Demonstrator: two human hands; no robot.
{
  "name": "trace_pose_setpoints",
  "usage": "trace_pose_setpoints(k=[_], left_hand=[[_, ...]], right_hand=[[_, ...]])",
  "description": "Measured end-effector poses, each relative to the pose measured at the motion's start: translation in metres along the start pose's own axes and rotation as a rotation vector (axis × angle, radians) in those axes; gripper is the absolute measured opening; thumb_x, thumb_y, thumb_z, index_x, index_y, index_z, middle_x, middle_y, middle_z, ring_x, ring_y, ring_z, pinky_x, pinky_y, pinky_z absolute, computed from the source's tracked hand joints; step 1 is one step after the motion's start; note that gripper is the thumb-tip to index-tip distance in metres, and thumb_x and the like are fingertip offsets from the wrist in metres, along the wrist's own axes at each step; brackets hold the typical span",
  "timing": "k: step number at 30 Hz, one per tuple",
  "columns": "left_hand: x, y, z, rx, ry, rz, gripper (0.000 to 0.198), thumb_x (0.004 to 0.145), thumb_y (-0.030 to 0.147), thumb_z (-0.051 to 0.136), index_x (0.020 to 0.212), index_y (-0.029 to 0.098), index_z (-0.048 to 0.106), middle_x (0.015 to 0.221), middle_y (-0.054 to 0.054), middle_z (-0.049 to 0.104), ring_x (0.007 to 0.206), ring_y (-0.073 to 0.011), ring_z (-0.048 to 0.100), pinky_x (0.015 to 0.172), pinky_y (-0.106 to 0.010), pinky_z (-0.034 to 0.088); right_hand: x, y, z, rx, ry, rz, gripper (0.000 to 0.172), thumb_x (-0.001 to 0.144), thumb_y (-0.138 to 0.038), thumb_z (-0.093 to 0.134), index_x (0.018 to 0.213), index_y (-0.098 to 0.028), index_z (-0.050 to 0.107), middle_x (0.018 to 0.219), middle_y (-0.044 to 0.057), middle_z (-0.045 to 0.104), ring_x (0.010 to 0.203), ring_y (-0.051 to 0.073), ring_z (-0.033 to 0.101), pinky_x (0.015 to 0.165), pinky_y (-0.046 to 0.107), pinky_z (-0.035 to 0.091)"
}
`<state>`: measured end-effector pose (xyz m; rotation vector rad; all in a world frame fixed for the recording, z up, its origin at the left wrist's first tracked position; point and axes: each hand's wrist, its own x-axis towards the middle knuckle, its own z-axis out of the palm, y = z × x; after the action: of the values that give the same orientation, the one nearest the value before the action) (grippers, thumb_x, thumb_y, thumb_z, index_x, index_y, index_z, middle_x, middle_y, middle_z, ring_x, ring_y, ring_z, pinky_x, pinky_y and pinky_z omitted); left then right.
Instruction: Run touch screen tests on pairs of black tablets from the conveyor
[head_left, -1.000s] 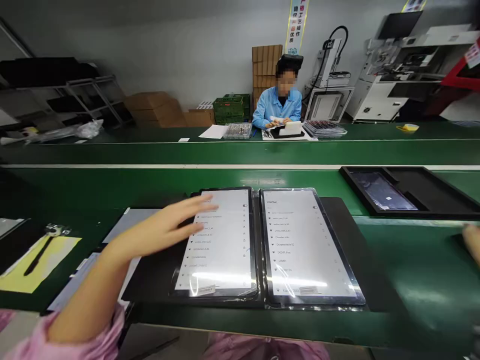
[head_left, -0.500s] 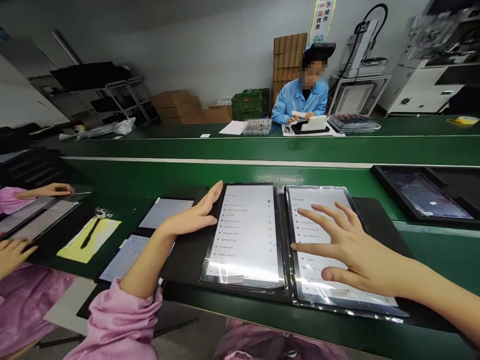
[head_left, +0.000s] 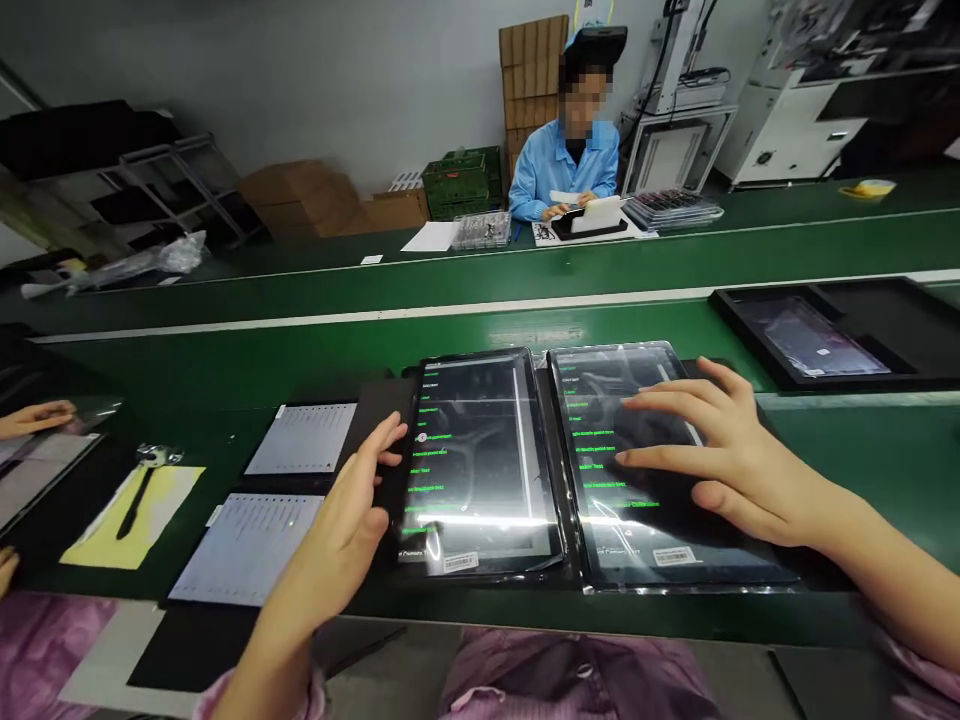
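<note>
Two tablets lie side by side on a black mat in front of me. The left tablet (head_left: pixel 480 470) and the right tablet (head_left: pixel 637 530) both show dark screens with lists of green text, and each has a barcode label near its lower edge. My left hand (head_left: pixel 356 510) is beside the left tablet's left edge, fingers stretched out and holding nothing. Over the right tablet is my right hand (head_left: pixel 727 455), fingers spread, its fingertips at or just above the screen; contact is hard to tell.
Left of my hand lie two lit tablets, an upper one (head_left: pixel 300 438) and a lower one (head_left: pixel 247 550). Beyond them is a yellow sheet (head_left: pixel 127 515) with a black strip. A co-worker's hand (head_left: pixel 37 418) is at far left. A black tray (head_left: pixel 795 350) holds another tablet. Opposite sits a person in blue (head_left: pixel 566 165).
Both near tablets' screens went from white lists to dark ones with green text. My left hand moved down and left along the tablet's side. The whole view has shifted somewhat.
</note>
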<state>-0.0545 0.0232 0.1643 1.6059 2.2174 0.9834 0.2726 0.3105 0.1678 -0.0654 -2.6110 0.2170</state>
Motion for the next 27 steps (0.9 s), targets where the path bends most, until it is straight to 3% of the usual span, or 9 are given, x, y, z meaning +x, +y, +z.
trace_pose_setpoints(k=[3,6,9,15,19,21,27], left_hand=[[-0.009,-0.008,0.014,-0.041,0.109,0.029,0.099,0.093,0.090,0.009,0.160,0.027,0.044,0.154,-0.015,0.057,0.124,-0.0331,0.063,0.104,-0.048,0.052],[-0.011,-0.011,0.019,-0.104,0.163,0.039,0.107,0.086,0.094,0.004,0.143,0.026,0.063,0.156,-0.014,0.055,0.132,-0.0350,0.060,0.106,-0.047,0.050],[-0.013,-0.008,0.018,-0.101,0.192,0.041,0.106,0.085,0.094,0.005,0.133,0.026,0.071,0.158,-0.013,0.053,0.135,-0.0361,0.058,0.109,-0.048,0.049],[-0.018,0.001,0.019,-0.005,0.101,0.176,0.087,0.096,0.087,0.019,0.140,0.030,0.067,0.167,-0.012,0.039,0.133,-0.0339,0.059,0.113,-0.048,0.047],[-0.019,-0.001,0.025,-0.093,0.162,0.158,0.090,0.092,0.090,0.019,0.160,0.034,0.042,0.173,-0.014,0.024,0.131,-0.0325,0.059,0.111,-0.049,0.047],[-0.019,-0.003,0.026,-0.133,0.171,0.138,0.093,0.091,0.090,0.016,0.163,0.034,0.034,0.173,-0.016,0.025,0.129,-0.0318,0.059,0.109,-0.048,0.047],[-0.018,0.000,0.024,-0.119,0.114,0.079,0.092,0.095,0.085,0.014,0.164,0.028,0.033,0.167,-0.018,0.036,0.130,-0.0319,0.058,0.111,-0.046,0.045]], right_hand=[[0.002,-0.002,0.004,-0.006,-0.040,-0.031,0.065,0.108,-0.064,0.018,0.127,-0.044,0.077,0.149,0.005,0.060,0.134,0.035,0.054,0.124,0.073,0.014],[0.000,-0.001,0.006,0.000,-0.047,-0.050,0.064,0.107,-0.065,0.018,0.130,-0.045,0.075,0.151,0.005,0.059,0.134,0.037,0.054,0.125,0.072,0.013],[-0.002,0.001,0.008,-0.016,-0.034,-0.071,0.062,0.107,-0.064,0.021,0.133,-0.043,0.073,0.151,0.007,0.059,0.131,0.038,0.055,0.125,0.071,0.014],[-0.007,0.006,0.010,-0.061,0.034,-0.066,0.050,0.105,-0.061,0.032,0.133,-0.043,0.069,0.148,0.009,0.057,0.129,0.040,0.055,0.122,0.074,0.014],[-0.012,0.009,0.004,-0.010,0.208,0.101,0.059,0.105,-0.064,0.018,0.130,-0.038,0.064,0.132,0.012,0.062,0.120,0.039,0.060,0.124,0.070,0.021],[-0.013,0.012,0.004,0.002,0.235,0.152,0.061,0.105,-0.066,0.014,0.121,-0.035,0.064,0.126,0.012,0.064,0.117,0.037,0.062,0.124,0.067,0.026],[-0.033,0.030,0.022,-0.014,0.223,0.186,0.060,0.100,-0.070,0.016,0.116,-0.041,0.065,0.124,0.010,0.068,0.114,0.040,0.066,0.118,0.069,0.033]])
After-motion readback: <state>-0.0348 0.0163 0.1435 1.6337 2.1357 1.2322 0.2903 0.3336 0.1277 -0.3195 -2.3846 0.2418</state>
